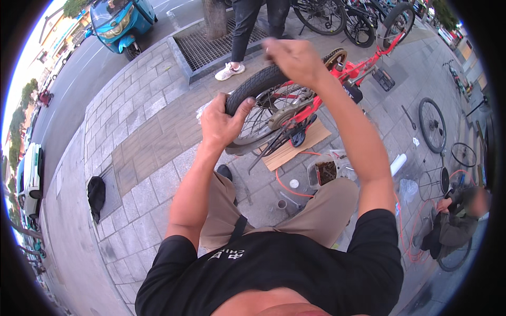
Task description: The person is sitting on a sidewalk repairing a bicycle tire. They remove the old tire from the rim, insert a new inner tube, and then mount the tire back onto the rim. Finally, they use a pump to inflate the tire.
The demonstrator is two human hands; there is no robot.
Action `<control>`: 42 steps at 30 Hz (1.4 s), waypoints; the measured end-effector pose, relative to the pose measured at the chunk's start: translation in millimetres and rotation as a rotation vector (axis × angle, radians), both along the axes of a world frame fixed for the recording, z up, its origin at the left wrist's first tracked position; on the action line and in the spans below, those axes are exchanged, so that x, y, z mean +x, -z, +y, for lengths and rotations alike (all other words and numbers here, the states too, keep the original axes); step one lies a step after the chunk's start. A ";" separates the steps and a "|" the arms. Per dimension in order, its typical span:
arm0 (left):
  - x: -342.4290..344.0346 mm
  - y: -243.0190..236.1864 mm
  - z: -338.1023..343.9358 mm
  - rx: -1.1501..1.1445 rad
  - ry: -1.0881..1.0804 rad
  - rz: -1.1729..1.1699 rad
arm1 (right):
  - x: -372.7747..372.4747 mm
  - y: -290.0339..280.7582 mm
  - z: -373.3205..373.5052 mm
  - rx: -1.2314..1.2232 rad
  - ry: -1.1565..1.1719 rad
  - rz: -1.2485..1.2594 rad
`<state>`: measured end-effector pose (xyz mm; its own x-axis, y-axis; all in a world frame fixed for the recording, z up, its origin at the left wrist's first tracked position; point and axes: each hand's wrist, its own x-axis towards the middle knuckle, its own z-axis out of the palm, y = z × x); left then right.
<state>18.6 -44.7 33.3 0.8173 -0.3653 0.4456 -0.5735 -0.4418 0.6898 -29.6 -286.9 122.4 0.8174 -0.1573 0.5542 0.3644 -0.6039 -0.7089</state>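
Left hand (224, 121): grasping the tyre (258, 81) at its near left side, thumb over the spoke side and fingers round the outer tread; the hold seems meant to steady the wheel.

Right hand (298, 60): curled, blurred, at the far edge of the same tyre; whether it grips the rubber or is just clear of it, I cannot tell. Its place to the right of the left hand probably lets the two work along one rim.

Red bicycle (358, 68): ahead of the person, reaching from the held wheel toward the far right; the low position likely puts the wheel within arm's reach.

Cardboard (287, 157): flat on the paving beneath the near end of the bicycle, presumably to spare its parts from the stone.

Open container (312, 174): clear-sided, brown contents, just beside the person's knee, perhaps for easy reach. Orange hose (284, 185) curves past its left side; a white disc (294, 184) and a small cup (282, 204) stand nearer.

Loose wheel (434, 125): on the ground, right, well apart, apparently set aside.

Second person (453, 226): low at the far right edge, own hands together, apart from the bicycle.
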 end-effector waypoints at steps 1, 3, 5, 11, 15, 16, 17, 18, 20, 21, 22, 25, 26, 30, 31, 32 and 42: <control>-1.6 3.7 -0.1 0.002 0.008 0.033 | -7.9 16.1 -17.7 -0.044 0.124 -0.048; -0.9 15.2 4.3 -0.068 -0.003 0.003 | -6.9 35.4 -22.7 -0.203 0.268 -0.255; -3.2 14.8 8.7 -0.071 -0.005 0.003 | -4.2 42.1 -5.2 -0.435 0.324 -0.555; -18.9 -19.3 -11.5 -0.005 0.036 -0.313 | 6.1 35.8 2.6 -0.518 0.300 -0.610; -11.0 -23.9 -19.2 0.147 0.009 -0.305 | 11.4 29.1 19.0 -0.619 0.251 -0.525; -6.3 -23.8 -16.9 0.181 0.007 -0.265 | 17.3 29.3 19.4 -0.628 0.244 -0.506; -5.7 -26.7 -15.4 0.112 0.022 -0.211 | 18.7 25.0 23.3 -0.633 0.239 -0.415; -2.0 -24.5 -14.1 0.104 0.041 -0.174 | 18.3 19.3 27.2 -0.655 0.245 -0.272; 9.3 -19.6 -10.5 0.077 0.058 -0.109 | 23.5 3.7 34.2 -0.700 0.230 -0.002; 9.7 -20.4 -8.9 0.047 0.064 -0.073 | 26.7 -2.3 36.5 -0.719 0.215 0.059; 8.1 -19.6 -7.9 0.029 0.073 -0.065 | 25.9 -7.3 33.5 -0.710 0.166 0.089; 0.3 -10.2 2.4 0.005 0.082 -0.061 | 20.4 -9.4 23.4 -0.626 0.086 0.126; 0.3 -5.0 1.8 -0.001 0.079 -0.073 | 14.8 -6.2 13.1 -0.582 0.143 -0.003; -4.3 19.6 8.6 -0.084 0.030 -0.108 | 5.6 22.0 -3.7 -0.477 0.231 -0.518; -7.8 17.8 10.7 -0.076 0.016 -0.063 | 2.8 24.8 10.4 -0.502 0.224 -0.573; -11.3 10.2 5.9 -0.055 0.018 -0.159 | 1.5 28.6 19.3 -0.526 0.231 -0.624; 1.4 -1.2 -3.1 -0.100 0.010 0.002 | 28.9 -1.7 56.4 -0.783 0.110 0.009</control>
